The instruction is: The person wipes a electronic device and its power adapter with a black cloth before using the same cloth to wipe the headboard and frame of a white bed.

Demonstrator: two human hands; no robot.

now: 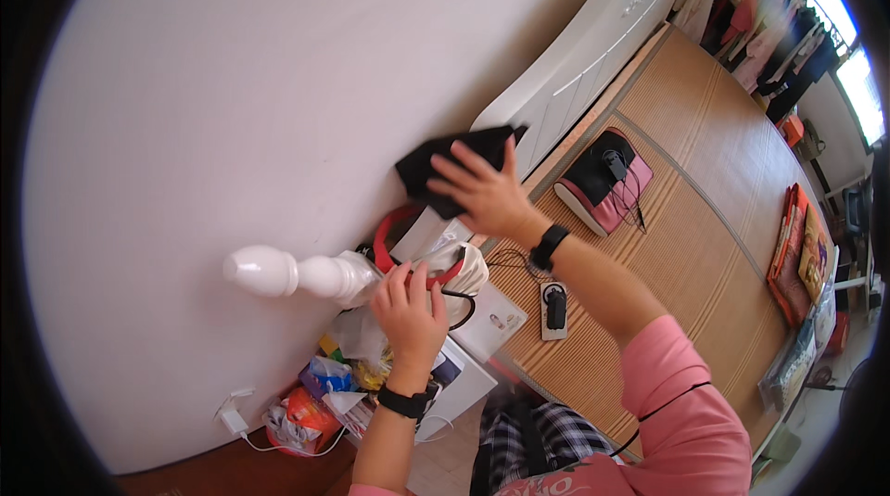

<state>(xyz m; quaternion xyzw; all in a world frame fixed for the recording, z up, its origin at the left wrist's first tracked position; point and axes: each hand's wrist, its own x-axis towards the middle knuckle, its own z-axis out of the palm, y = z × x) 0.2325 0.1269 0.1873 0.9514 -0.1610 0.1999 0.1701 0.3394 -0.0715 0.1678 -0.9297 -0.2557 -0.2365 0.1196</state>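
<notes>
A black cloth (434, 169), slightly blurred, lies under the spread fingers of my right hand (483, 190), close to the wall and the end of the white headboard (591, 30). My left hand (410, 312) is lower and to the left, its bent fingers over a red band (381, 246). Whether they grip the band is not clear. White shiny fabric (469, 270) and a black loop are just beside these fingers. A white turned bedpost (278, 272) stands left of my left hand.
On the bed's woven mat (695, 218) are a pink and black cushion-like device (605, 183) with a cord, a power strip (554, 315) with a black adapter, and folded orange textiles (793, 252). Bags and packets crowd a bedside cabinet (466, 385). A charger (233, 419) is plugged into the wall.
</notes>
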